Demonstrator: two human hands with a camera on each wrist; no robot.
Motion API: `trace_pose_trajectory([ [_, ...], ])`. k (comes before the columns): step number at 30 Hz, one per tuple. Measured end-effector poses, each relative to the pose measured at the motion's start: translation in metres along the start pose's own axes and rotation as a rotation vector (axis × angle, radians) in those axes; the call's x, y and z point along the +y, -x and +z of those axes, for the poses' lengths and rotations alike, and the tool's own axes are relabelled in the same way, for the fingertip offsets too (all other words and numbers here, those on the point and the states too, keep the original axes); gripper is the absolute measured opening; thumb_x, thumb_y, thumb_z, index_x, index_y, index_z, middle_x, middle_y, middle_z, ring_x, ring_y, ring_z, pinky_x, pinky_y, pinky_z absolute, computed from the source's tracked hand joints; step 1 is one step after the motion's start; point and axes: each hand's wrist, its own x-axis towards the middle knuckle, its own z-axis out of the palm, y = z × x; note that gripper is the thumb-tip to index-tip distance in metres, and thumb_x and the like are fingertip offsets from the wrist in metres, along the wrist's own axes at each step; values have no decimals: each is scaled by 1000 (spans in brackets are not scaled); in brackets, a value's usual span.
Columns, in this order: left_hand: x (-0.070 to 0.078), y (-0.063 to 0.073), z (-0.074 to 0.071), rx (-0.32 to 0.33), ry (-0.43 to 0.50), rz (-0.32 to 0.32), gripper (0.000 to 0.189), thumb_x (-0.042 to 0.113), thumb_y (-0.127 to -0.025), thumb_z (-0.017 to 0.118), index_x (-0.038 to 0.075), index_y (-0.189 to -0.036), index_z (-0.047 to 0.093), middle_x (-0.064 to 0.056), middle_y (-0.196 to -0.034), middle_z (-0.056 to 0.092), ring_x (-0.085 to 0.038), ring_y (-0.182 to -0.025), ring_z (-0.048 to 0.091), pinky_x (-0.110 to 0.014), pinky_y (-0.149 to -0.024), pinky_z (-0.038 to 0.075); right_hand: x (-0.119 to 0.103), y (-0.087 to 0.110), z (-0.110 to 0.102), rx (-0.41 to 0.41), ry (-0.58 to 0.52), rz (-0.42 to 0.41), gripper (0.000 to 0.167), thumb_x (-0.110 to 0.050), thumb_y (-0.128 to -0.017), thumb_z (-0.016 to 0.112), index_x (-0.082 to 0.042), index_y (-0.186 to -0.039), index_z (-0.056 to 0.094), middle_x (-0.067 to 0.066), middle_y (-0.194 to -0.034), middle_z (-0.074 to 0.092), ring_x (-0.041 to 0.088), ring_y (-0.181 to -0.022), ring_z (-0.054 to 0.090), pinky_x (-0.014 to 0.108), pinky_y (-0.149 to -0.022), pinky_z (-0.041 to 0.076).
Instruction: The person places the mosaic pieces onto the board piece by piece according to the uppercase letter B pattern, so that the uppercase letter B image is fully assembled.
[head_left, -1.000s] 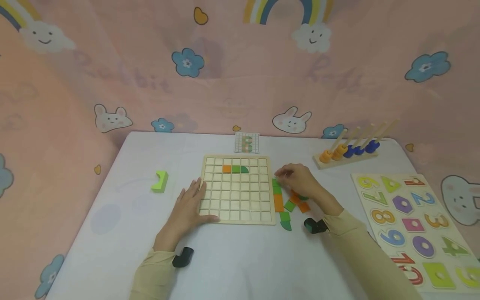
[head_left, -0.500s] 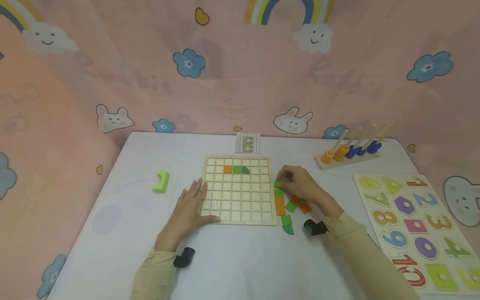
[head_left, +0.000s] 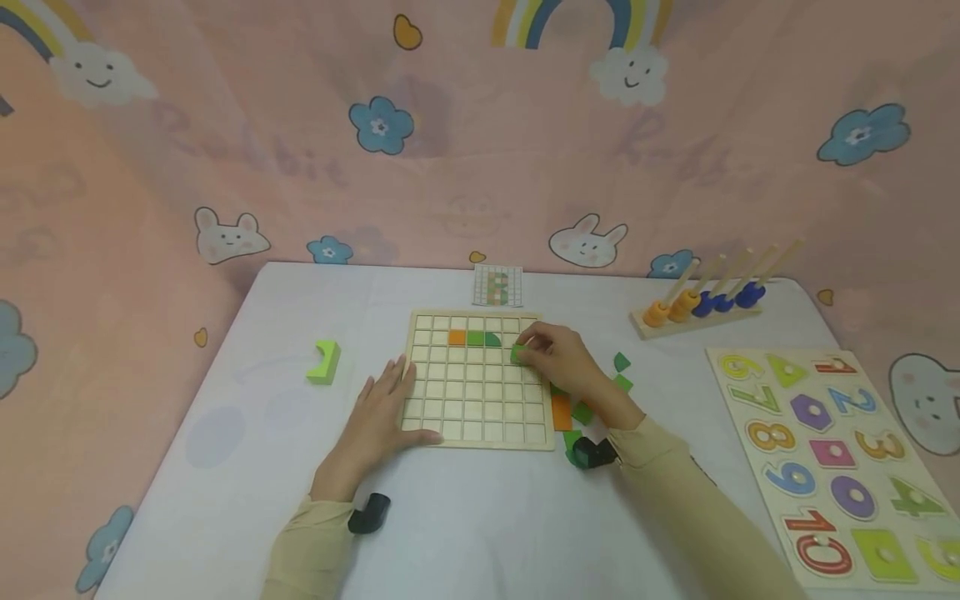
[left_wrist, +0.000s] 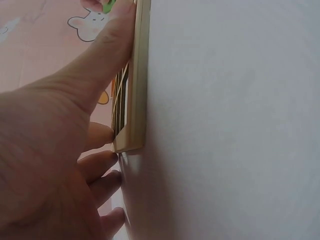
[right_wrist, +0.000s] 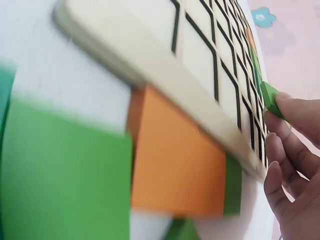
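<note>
Between lime block [head_left: 328, 365] and bead rack [head_left: 703, 305], right fingers [right_wrist: 301, 112] pinch tile [right_wrist: 270, 100], left fingers [left_wrist: 99, 165] spread.

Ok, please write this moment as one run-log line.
right grip: pinches green piece over grid board | left grip: rests at board's left edge | on board: orange square, green square, dark-green piece

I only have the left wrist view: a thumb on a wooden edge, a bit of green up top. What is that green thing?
Observer: A green piece, pinched in the person's right grip.
Visitor: Is anything lying in the wooden board?
Observer: Yes, the grid board holds one row of three: orange square, green square, dark green quarter-round.
Visitor: And what's just beyond it?
Observer: A small card printed with a coloured pattern on a grid.
</note>
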Motion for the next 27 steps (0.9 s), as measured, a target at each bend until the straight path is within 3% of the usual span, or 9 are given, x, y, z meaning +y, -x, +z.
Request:
trace_pose_trajectory([
  [8, 0, -1, 1, -6, 19, 0, 120, 51, -76, 92, -1, -165, 30, -18, -177, 18, -38, -165, 15, -59, -136, 13, -19, -11, 29, 11, -30, -25, 14, -8, -99, 74, -2, -111, 74, 13, -101, 77, 25, -93, 69, 35, -85, 58],
  [17, 0, 0, -1, -12, 5, -1, 120, 52, -77, 91, -1, -165, 29, -19, -177, 17, -38, -166, 14, -59, -136, 12, -36, -28, 53, -1, -54, -60, 10, -9, -97, 77, -1, -102, 74, 12, -98, 77, 19, -86, 67, 25, -78, 56],
  [27, 0, -1, -1, -12, 2, -3, 121, 52, -76, 92, -1, -165, 30, -18, -177, 18, -38, -166, 14, -59, -136, 13, -41, -37, 64, -2, -6, -37, 11, -12, -98, 77, -3, -104, 75, 10, -99, 75, 17, -85, 64, 25, -77, 54],
])
